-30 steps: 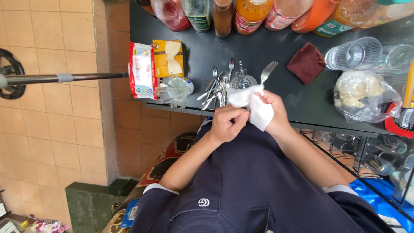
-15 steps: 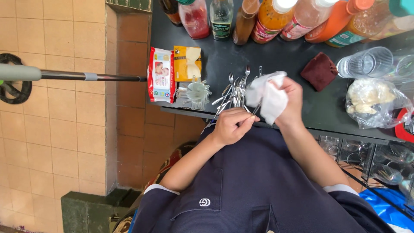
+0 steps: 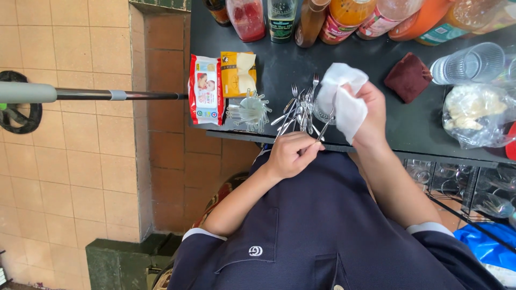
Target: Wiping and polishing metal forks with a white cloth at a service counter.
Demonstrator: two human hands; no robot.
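Both hands (image 3: 371,107) nearer cutlery (image 3: 298,110) now

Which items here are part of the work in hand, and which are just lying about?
In hand:
left hand gripping a utensil by its handle
right hand wrapping it in a white cloth
pile of forks and spoons

Lying about:
wet-wipe pack
yellow packet
maroon cloth
clear cups
sauce bottles

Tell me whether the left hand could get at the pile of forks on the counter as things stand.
Probably yes. The left hand holds one utensil's handle right beside the pile of forks, nothing between them, though it is occupied. The right hand holds the white cloth.
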